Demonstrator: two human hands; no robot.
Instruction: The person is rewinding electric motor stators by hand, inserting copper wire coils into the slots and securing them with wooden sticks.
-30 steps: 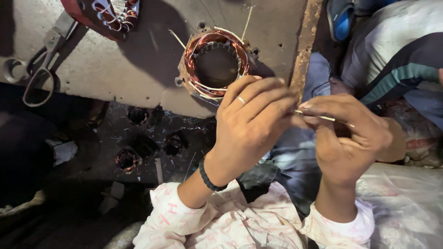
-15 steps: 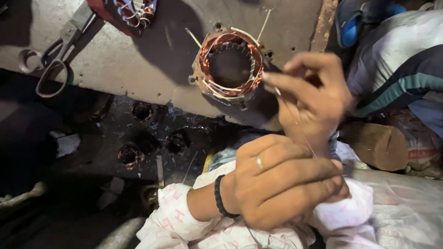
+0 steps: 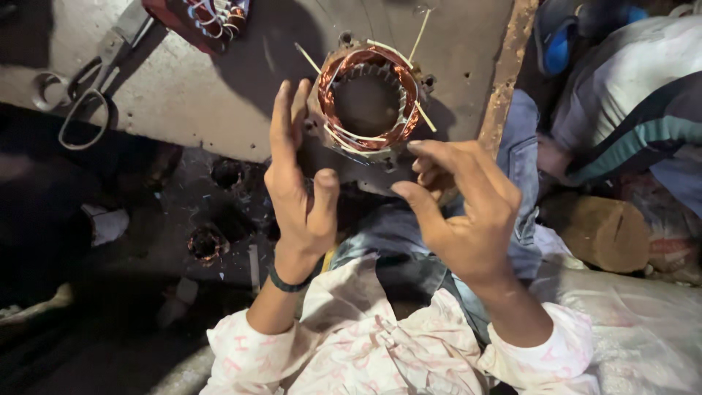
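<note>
We see the copper-wound stator just beyond both empty, open hands: left hand, right hand.

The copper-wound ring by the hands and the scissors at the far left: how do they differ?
The copper-wound ring is round, wrapped in reddish wire with pale strips sticking out; the scissors are long, grey metal with looped handles. The ring lies right in front of the left hand and right hand, both open; the scissors lie far off, untouched. Both rest on the same pale slab.
</note>
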